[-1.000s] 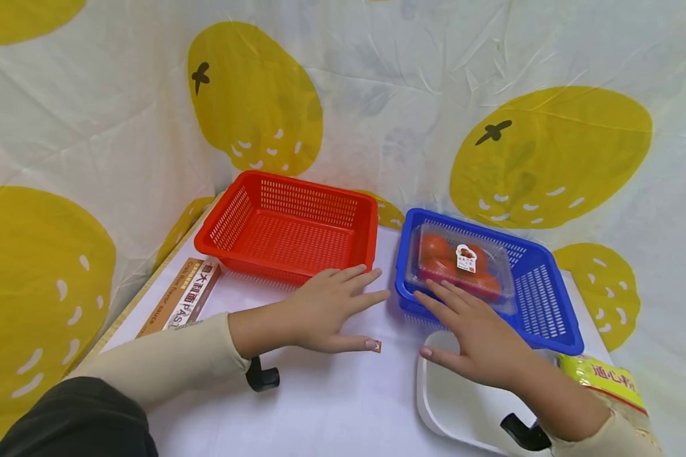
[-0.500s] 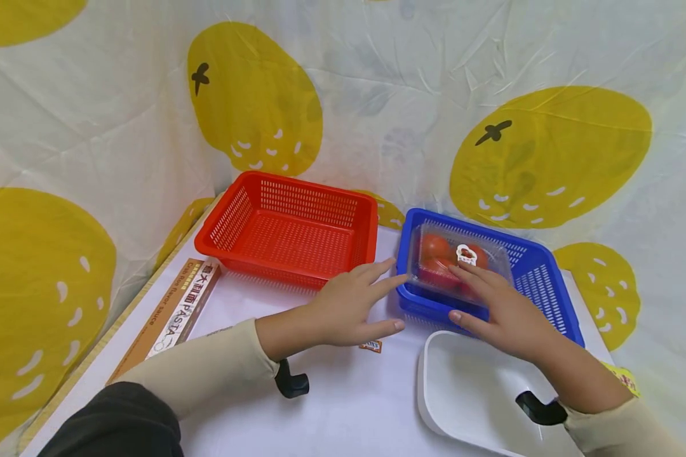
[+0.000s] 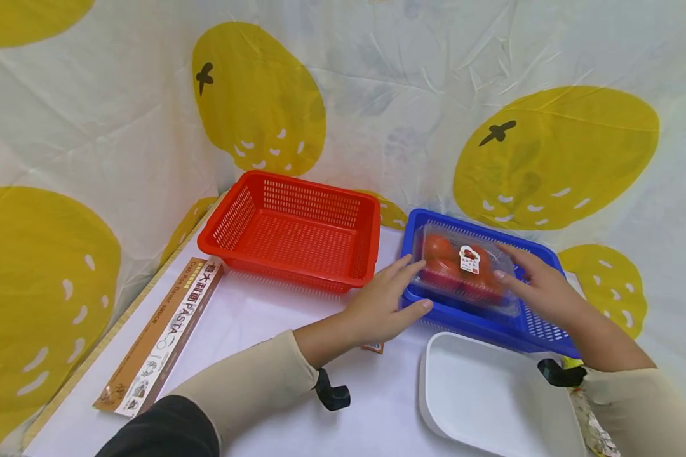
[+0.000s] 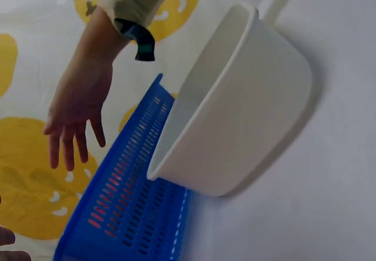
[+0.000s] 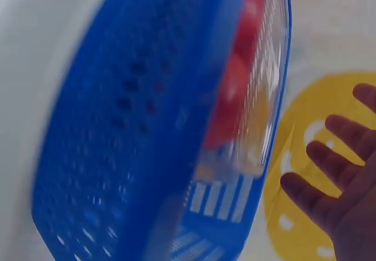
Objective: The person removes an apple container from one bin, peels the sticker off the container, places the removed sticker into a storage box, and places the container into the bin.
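A clear plastic pack of tomatoes (image 3: 448, 270) with a white label lies in the blue basket (image 3: 467, 320). My left hand (image 3: 384, 304) hovers at the pack's left side, fingers spread and straight, fingertips overlapping the basket's rim in the head view. On the other side my right hand (image 3: 543, 289) reaches over the basket, its fingertips right at the pack's right edge. From the right wrist, the right hand's fingers (image 5: 329, 155) show spread and apart from the basket. Neither hand grips anything.
A red basket (image 3: 297, 279) stands at back left, beside a long pasta package (image 3: 160, 336). A white tub (image 3: 491, 393) sits in front of the blue basket. A small orange packet (image 3: 373, 348) lies near the left hand; a bag (image 3: 591, 412) is partly hidden by the right sleeve.
Both hands have moved rightward. The right hand has gone from in front of the tomato pack round to its right side, and the left hand has come up to its left side.
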{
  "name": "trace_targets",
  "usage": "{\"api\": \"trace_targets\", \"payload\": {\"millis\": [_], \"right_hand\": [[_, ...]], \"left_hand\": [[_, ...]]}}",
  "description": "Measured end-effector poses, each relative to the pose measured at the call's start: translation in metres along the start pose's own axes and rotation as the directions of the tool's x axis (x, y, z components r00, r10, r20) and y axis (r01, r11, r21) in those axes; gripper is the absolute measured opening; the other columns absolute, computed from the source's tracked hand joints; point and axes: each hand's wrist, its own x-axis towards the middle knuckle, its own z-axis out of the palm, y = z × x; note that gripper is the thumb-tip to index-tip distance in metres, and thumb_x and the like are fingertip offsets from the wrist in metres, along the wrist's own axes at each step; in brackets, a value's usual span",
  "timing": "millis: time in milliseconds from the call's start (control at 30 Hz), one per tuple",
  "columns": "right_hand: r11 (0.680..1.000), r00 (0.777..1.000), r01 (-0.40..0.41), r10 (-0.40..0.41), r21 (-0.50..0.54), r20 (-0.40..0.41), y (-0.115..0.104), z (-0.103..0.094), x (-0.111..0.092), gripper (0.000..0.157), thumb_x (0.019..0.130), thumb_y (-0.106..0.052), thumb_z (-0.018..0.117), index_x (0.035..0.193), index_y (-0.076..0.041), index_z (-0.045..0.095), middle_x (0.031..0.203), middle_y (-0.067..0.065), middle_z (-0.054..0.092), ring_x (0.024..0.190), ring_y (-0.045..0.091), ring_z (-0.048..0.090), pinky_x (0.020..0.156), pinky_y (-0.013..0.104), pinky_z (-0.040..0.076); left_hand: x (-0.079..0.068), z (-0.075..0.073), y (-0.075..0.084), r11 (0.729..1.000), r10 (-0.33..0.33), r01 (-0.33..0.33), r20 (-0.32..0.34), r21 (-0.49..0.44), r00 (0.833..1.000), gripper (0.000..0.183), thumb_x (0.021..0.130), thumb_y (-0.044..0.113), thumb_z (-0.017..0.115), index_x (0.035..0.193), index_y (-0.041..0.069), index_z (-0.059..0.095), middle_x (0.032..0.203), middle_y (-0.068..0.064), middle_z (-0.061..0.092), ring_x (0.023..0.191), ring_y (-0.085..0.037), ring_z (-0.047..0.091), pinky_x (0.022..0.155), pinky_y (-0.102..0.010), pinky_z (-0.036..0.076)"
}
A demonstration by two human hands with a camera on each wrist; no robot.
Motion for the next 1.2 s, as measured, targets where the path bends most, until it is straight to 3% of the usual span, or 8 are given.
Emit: {"api": "trace_targets", "payload": {"millis": [233, 433, 567, 667, 767, 900, 1000, 1200], "right_hand": [[0.99, 0.999, -0.046, 0.048, 0.136, -0.014, 0.037, -0.012, 0.014, 0.071, 0.114, -0.036, 0.049, 0.17, -0.004, 0.02, 0.162, 0.039, 0.032, 0.139, 0.065, 0.036, 0.104, 0.084, 0.033], [0.973, 0.992, -0.119, 0.108, 0.195, 0.067, 0.059, -0.022, 0.026, 0.075, 0.115, -0.046, 0.04, 0.172, -0.007, 0.009, 0.166, 0.039, 0.024, 0.142, 0.064, 0.033, 0.108, 0.079, 0.036], [0.972, 0.988, -0.127, 0.108, 0.198, 0.106, 0.072, -0.029, 0.034, 0.077, 0.115, -0.046, 0.04, 0.171, -0.003, 0.009, 0.166, 0.04, 0.023, 0.143, 0.063, 0.032, 0.1, 0.05, 0.055], [0.97, 0.988, -0.123, 0.1, 0.209, 0.117, 0.084, -0.032, 0.041, 0.076, 0.115, -0.044, 0.04, 0.169, 0.001, 0.011, 0.165, 0.04, 0.025, 0.143, 0.062, 0.032, 0.086, 0.024, 0.051], [0.961, 0.986, -0.124, 0.092, 0.247, 0.136, 0.094, -0.032, 0.047, 0.075, 0.116, -0.043, 0.039, 0.168, 0.002, 0.012, 0.164, 0.039, 0.025, 0.142, 0.059, 0.035, 0.083, 0.018, 0.05], [0.949, 0.984, -0.114, 0.068, 0.294, 0.162, 0.106, -0.027, 0.051, 0.072, 0.117, -0.04, 0.037, 0.167, 0.006, 0.014, 0.162, 0.038, 0.027, 0.127, 0.022, 0.058, 0.085, 0.018, 0.054], [0.936, 0.983, -0.103, 0.044, 0.337, 0.179, 0.115, -0.021, 0.054, 0.07, 0.117, -0.038, 0.035, 0.166, 0.007, 0.014, 0.161, 0.036, 0.028, 0.111, -0.007, 0.056, 0.086, 0.019, 0.055], [0.921, 0.979, -0.116, 0.042, 0.371, 0.2, 0.129, -0.009, 0.058, 0.068, 0.117, -0.036, 0.037, 0.165, 0.006, 0.014, 0.156, 0.029, 0.033, 0.106, -0.014, 0.055, 0.089, 0.024, 0.057]], "left_hand": [[0.007, 0.021, -0.004, 0.99, -0.09, 0.082, -0.07, -0.111, 0.994, 0.074, 0.107, 0.053, 0.054, 0.17, 0.024, 0.03, 0.178, -0.004, 0.017, 0.162, -0.029, 0.023, 0.115, -0.07, 0.038], [0.012, 0.035, -0.01, 0.975, -0.155, 0.127, -0.147, -0.183, 0.977, 0.068, 0.107, 0.044, 0.057, 0.168, 0.023, 0.034, 0.179, -0.007, 0.014, 0.162, -0.03, 0.023, 0.117, -0.067, 0.037], [0.016, 0.042, -0.014, 0.956, -0.211, 0.168, -0.167, -0.242, 0.963, 0.064, 0.108, 0.039, 0.057, 0.166, 0.021, 0.038, 0.179, -0.007, 0.014, 0.161, -0.031, 0.027, 0.12, -0.064, 0.036], [0.021, 0.046, -0.018, 0.942, -0.261, 0.212, -0.17, -0.261, 0.95, 0.06, 0.11, 0.037, 0.056, 0.165, 0.021, 0.04, 0.177, -0.006, 0.02, 0.158, -0.03, 0.033, 0.122, -0.059, 0.035], [0.024, 0.05, -0.024, 0.929, -0.295, 0.241, -0.171, -0.28, 0.94, 0.057, 0.111, 0.034, 0.055, 0.164, 0.02, 0.042, 0.172, -0.007, 0.031, 0.154, -0.029, 0.04, 0.122, -0.055, 0.037], [0.026, 0.055, -0.031, 0.912, -0.315, 0.254, -0.156, -0.322, 0.936, 0.054, 0.112, 0.03, 0.054, 0.164, 0.021, 0.042, 0.165, -0.006, 0.043, 0.151, -0.025, 0.045, 0.122, -0.051, 0.039], [0.026, 0.058, -0.034, 0.897, -0.328, 0.263, -0.135, -0.356, 0.935, 0.054, 0.112, 0.031, 0.054, 0.164, 0.026, 0.042, 0.162, -0.004, 0.047, 0.149, -0.023, 0.047, 0.12, -0.05, 0.041], [0.027, 0.065, -0.038, 0.893, -0.321, 0.26, -0.116, -0.367, 0.94, 0.053, 0.111, 0.036, 0.057, 0.162, 0.034, 0.044, 0.157, 0.0, 0.053, 0.141, -0.018, 0.053, 0.116, -0.047, 0.046]]}}
